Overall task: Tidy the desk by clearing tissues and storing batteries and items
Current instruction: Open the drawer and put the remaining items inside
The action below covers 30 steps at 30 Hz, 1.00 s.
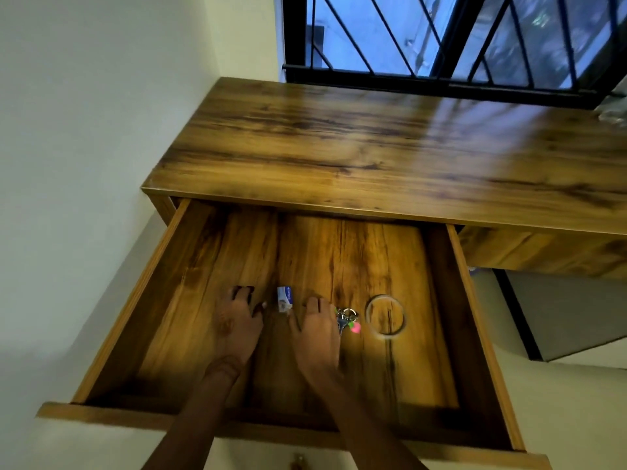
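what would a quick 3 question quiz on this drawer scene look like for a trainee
1. True or false: the drawer is pulled open.
2. Multiple choice: what lies just to the right of the right hand? A) keys with a pink charm B) a crumpled tissue C) a pen
3. Short answer: what lies on the drawer floor between the left hand and the right hand?

Key: 1 true. 2 A. 3 the small blue and white packet.
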### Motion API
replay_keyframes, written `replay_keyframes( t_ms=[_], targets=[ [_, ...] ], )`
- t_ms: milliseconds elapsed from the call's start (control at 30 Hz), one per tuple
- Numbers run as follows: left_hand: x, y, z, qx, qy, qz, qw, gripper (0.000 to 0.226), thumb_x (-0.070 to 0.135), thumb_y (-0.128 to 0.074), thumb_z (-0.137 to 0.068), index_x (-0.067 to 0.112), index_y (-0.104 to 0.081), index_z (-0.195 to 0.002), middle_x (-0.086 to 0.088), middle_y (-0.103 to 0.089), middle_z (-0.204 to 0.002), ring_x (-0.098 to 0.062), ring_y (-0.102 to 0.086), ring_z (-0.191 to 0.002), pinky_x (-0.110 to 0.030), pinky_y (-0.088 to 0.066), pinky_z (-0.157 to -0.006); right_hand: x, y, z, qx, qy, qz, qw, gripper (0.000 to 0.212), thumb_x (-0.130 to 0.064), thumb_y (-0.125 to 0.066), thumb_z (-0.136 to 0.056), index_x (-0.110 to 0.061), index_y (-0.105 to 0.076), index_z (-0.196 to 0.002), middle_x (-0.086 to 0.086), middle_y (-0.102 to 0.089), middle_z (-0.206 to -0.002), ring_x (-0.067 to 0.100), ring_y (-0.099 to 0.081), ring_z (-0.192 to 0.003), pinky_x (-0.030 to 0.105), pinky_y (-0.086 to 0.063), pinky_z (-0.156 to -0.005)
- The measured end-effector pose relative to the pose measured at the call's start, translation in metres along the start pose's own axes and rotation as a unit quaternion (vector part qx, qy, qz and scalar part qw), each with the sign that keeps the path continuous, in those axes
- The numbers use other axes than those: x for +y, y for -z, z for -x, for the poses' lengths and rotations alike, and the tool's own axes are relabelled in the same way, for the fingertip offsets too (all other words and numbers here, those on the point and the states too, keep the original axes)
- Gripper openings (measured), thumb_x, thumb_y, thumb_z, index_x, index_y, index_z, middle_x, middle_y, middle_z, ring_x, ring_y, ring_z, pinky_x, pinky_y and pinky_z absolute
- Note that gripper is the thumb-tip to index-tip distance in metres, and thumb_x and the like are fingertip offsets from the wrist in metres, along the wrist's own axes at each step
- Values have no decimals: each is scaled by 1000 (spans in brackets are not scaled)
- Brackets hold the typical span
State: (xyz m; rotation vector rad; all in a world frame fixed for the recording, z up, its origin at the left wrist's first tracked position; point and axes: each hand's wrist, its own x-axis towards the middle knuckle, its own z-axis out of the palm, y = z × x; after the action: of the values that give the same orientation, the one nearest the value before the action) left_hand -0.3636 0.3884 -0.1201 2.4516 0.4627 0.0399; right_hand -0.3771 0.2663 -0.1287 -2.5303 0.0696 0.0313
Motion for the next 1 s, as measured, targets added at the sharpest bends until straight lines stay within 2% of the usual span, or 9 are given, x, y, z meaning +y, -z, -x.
replay_keyframes(
  t_ms=[200, 333, 467, 533, 567, 633, 733, 833, 1000],
  targets=[
    [3, 12, 55, -24, -76, 9, 997, 44, 25, -54, -90, 9, -47, -130, -12, -39, -142, -28, -40, -128, -40, -36, -108, 5, 23, 48, 55, 29, -4, 998, 44, -36, -49, -93, -10, -46, -128, 10, -46, -136, 24, -40, -129, 36, -38, -106],
    [5, 18, 97, -44, -111, -16, 993, 49, 31, -48, -93, 10, -39, -137, -10, -34, -147, -25, -32, -135, -34, -28, -111, 17, 40, 84, 45, 40, 3, 998, 55, -41, -44, -94, -9, -35, -138, 9, -31, -150, 24, -18, -143, 38, -19, -117],
    [-8, 18, 136, -77, -149, -64, 984, 65, 44, -44, -92, 10, -26, -144, -9, -21, -155, -25, -12, -144, -33, -15, -116, 35, 51, 121, 41, 70, 47, 996, 67, -57, -28, -89, -13, -32, -140, 4, -16, -156, 18, 4, -144, 34, 0, -117],
    [-20, 16, 151, -95, -152, -118, 977, 76, 60, -32, -89, 9, -26, -144, -12, -22, -154, -30, -13, -144, -39, -12, -117, 47, 51, 138, 34, 84, 75, 993, 76, -64, -15, -86, -14, -30, -141, 3, -10, -157, 14, 15, -140, 34, 7, -115],
    [-27, 15, 156, -94, -161, -143, 972, 82, 66, -21, -86, 6, -32, -141, -16, -30, -151, -35, -21, -141, -44, -16, -115, 53, 50, 146, 31, 88, 94, 991, 82, -67, -7, -84, -14, -28, -143, 3, -10, -157, 15, 16, -140, 34, 9, -115],
    [-38, 11, 160, -113, -169, -176, 963, 87, 65, -7, -89, 1, -48, -130, -21, -50, -136, -43, -42, -128, -53, -33, -104, 66, 46, 157, 24, 93, 152, 984, 87, -69, -1, -86, -11, -31, -142, 6, -19, -155, 21, 3, -143, 37, 11, -118],
    [-42, 11, 162, -115, -163, -194, 960, 82, 58, -5, -92, -1, -50, -126, -22, -55, -130, -44, -50, -121, -54, -39, -96, 77, 46, 164, -19, 72, 225, 972, 76, -62, -12, -93, -7, -42, -136, 10, -37, -147, 28, -25, -139, 38, 0, -113],
    [-42, 11, 160, -99, -180, -216, 955, 77, 56, -4, -93, -1, -43, -128, -24, -53, -132, -44, -49, -121, -54, -42, -94, 78, 44, 164, -14, 69, 237, 969, 73, -59, -14, -94, -5, -35, -138, 12, -37, -147, 28, -27, -138, 36, -1, -113],
    [-42, 5, 150, -99, -192, -216, 952, 79, 58, -7, -93, -2, -38, -132, -26, -47, -136, -45, -44, -125, -52, -34, -98, 80, 39, 155, 9, 78, 249, 965, 67, -51, -13, -96, -4, -30, -141, 14, -34, -148, 28, -25, -139, 37, -3, -113]
  ],
)
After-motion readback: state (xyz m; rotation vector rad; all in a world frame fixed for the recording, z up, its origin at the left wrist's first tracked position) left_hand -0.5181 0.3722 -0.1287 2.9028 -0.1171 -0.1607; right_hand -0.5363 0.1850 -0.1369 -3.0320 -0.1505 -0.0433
